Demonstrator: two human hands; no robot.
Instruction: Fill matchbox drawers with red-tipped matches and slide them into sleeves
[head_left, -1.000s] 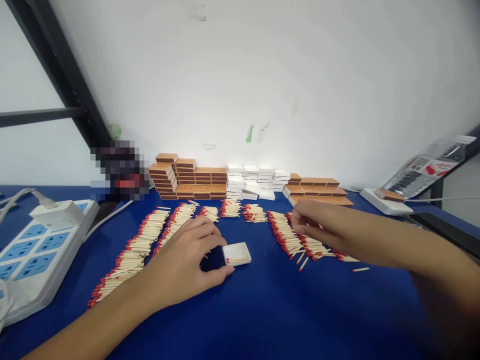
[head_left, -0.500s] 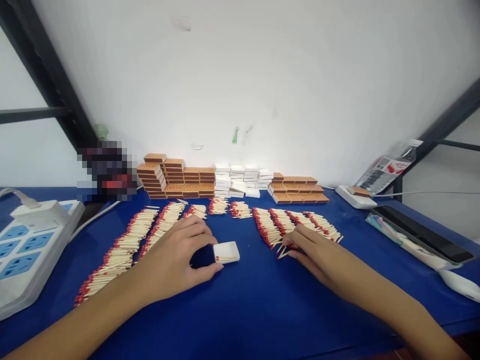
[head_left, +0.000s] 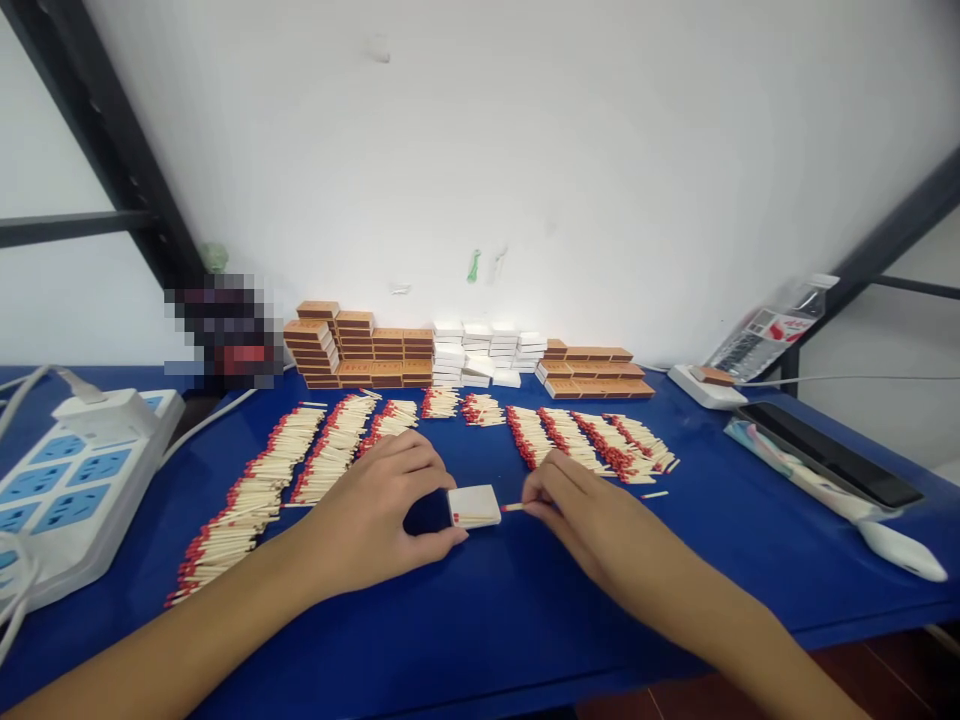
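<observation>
My left hand (head_left: 394,515) grips a small white matchbox tray (head_left: 477,496) between thumb and fingers, at its left end. A few red-tipped matches lie along the near side inside the tray. Just right of the tray, my right hand (head_left: 581,505) pinches a match (head_left: 513,507), its red head pointing left toward the tray. Rows of loose matches (head_left: 341,440) fan out behind and beside my left hand. More rows of matches (head_left: 551,435) lie just beyond my right hand, and one stray match (head_left: 655,495) sits to its right.
Against the wall stand stacked brown matchboxes (head_left: 386,345), white trays (head_left: 491,345) and more brown matchboxes (head_left: 596,372). A power strip (head_left: 90,470) is at left. On the right are a plastic bottle (head_left: 772,330), a white adapter (head_left: 705,388), a phone (head_left: 840,455) and a toothbrush (head_left: 832,490).
My right hand has moved left from the match rows to beside the tray, carrying a match. My left hand keeps hold of the tray. The whole view has shifted slightly.
</observation>
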